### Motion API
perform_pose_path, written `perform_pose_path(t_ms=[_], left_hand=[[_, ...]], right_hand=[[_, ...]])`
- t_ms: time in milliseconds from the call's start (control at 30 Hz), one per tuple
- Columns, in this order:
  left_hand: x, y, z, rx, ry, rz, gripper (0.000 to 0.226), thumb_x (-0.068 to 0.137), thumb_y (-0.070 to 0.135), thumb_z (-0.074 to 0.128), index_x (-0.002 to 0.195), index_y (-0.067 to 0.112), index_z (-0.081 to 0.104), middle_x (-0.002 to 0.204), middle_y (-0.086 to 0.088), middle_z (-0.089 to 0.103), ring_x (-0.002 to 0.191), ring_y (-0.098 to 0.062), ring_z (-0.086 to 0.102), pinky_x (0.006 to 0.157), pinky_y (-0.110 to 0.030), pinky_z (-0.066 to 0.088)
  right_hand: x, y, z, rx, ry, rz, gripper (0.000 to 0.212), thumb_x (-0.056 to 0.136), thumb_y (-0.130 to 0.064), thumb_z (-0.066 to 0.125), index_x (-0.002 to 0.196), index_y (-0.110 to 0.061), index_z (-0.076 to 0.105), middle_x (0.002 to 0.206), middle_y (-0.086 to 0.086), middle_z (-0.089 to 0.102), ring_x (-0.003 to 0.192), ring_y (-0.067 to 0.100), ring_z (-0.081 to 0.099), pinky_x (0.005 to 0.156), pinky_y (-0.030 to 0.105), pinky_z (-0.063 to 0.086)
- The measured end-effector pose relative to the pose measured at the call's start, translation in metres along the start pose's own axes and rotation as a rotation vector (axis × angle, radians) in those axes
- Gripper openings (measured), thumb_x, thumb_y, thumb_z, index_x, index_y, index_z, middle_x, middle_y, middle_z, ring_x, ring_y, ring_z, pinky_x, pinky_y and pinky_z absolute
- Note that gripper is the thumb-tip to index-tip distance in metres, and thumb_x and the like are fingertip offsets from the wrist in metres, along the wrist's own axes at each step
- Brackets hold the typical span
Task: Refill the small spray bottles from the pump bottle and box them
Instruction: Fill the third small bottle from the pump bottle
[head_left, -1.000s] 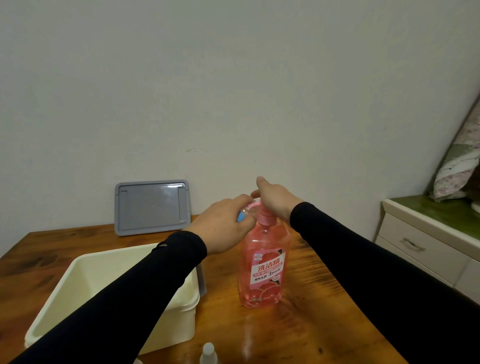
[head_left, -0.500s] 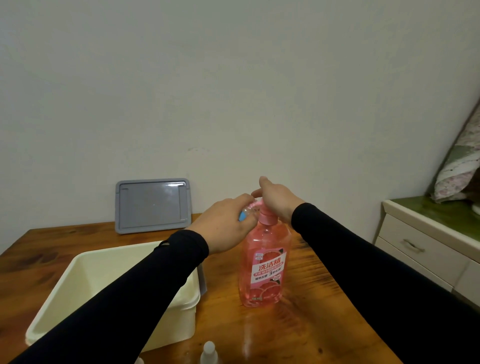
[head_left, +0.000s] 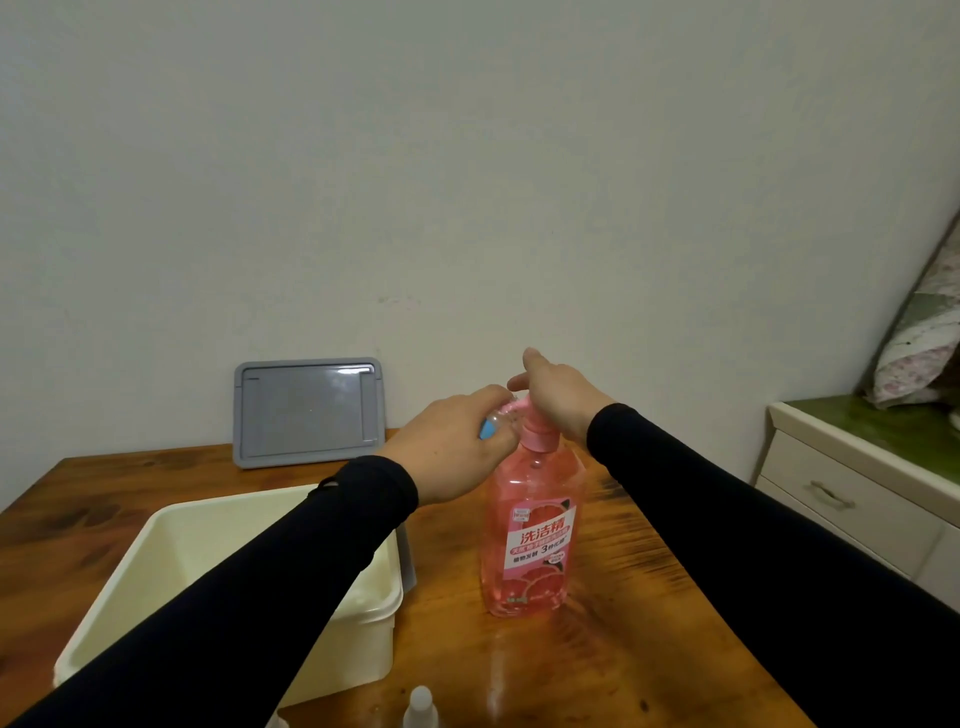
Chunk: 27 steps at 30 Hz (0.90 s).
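Observation:
A pink pump bottle (head_left: 530, 540) stands upright on the wooden table (head_left: 597, 660). My right hand (head_left: 561, 397) lies flat on top of its pump head, fingers spread. My left hand (head_left: 452, 452) is closed around a small clear spray bottle (head_left: 493, 423) with a blue part, held right at the pump's spout. Most of that small bottle is hidden by my fingers. A white spray top (head_left: 420, 706) pokes up at the bottom edge of the view.
A cream plastic box (head_left: 171, 545) sits open on the left, under my left forearm. Its grey lid (head_left: 309, 410) leans against the wall behind. A white drawer cabinet (head_left: 852, 499) with a pillow (head_left: 919, 338) stands to the right of the table.
Both hands stay on the pump bottle and the small bottle. Only the view has shifted slightly.

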<state>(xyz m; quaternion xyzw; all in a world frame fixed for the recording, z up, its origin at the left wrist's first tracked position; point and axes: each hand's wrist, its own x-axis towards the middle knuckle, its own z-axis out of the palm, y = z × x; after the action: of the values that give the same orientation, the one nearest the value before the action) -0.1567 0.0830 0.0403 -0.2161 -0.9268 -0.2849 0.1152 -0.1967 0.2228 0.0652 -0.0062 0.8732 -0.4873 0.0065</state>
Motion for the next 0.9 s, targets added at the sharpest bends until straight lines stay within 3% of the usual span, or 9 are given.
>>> perform_pose_path(t_ms=[100, 433, 600, 733, 900], left_hand=[[-0.001, -0.003, 0.005, 0.003, -0.015, -0.011, 0.036, 0.099, 0.041, 0.042, 0.132, 0.028, 0.044, 0.116, 0.001, 0.061, 0.092, -0.011, 0.055, 0.079, -0.024, 0.047], [0.004, -0.002, -0.005, -0.06, 0.008, -0.034, 0.034, 0.094, 0.045, 0.048, 0.126, 0.033, 0.048, 0.113, 0.007, 0.059, 0.093, -0.01, 0.055, 0.075, -0.022, 0.043], [0.002, -0.002, -0.011, -0.045, 0.0, -0.031, 0.033, 0.092, 0.048, 0.051, 0.122, 0.034, 0.049, 0.104, 0.011, 0.055, 0.085, -0.004, 0.053, 0.069, -0.016, 0.042], [0.0, -0.003, -0.013, -0.046, 0.008, -0.033, 0.033, 0.089, 0.052, 0.055, 0.117, 0.036, 0.05, 0.104, 0.009, 0.059, 0.083, -0.003, 0.054, 0.069, -0.017, 0.045], [-0.005, -0.001, -0.012, -0.071, -0.017, -0.078, 0.035, 0.087, 0.05, 0.058, 0.117, 0.034, 0.049, 0.095, 0.009, 0.057, 0.082, -0.011, 0.059, 0.069, -0.021, 0.05]], right_hand=[[0.002, 0.006, 0.004, -0.007, 0.0, 0.01, 0.06, 0.102, -0.041, 0.016, 0.134, -0.005, 0.051, 0.138, 0.014, 0.052, 0.125, 0.026, 0.048, 0.11, 0.038, 0.032], [0.002, -0.007, -0.005, 0.014, 0.025, 0.002, 0.066, 0.1, -0.051, 0.016, 0.133, -0.005, 0.049, 0.131, 0.017, 0.054, 0.118, 0.026, 0.049, 0.101, 0.036, 0.032], [0.0, -0.01, -0.009, 0.024, 0.051, -0.027, 0.068, 0.099, -0.053, 0.017, 0.119, -0.004, 0.06, 0.107, 0.016, 0.061, 0.108, 0.027, 0.057, 0.096, 0.036, 0.038], [-0.001, -0.009, -0.011, 0.061, 0.029, -0.042, 0.064, 0.099, -0.052, 0.018, 0.126, -0.009, 0.057, 0.087, 0.002, 0.059, 0.106, 0.026, 0.057, 0.099, 0.037, 0.039], [-0.004, -0.01, -0.013, 0.07, 0.009, -0.037, 0.063, 0.099, -0.053, 0.018, 0.129, -0.013, 0.055, 0.097, 0.004, 0.058, 0.112, 0.025, 0.053, 0.102, 0.037, 0.035]])
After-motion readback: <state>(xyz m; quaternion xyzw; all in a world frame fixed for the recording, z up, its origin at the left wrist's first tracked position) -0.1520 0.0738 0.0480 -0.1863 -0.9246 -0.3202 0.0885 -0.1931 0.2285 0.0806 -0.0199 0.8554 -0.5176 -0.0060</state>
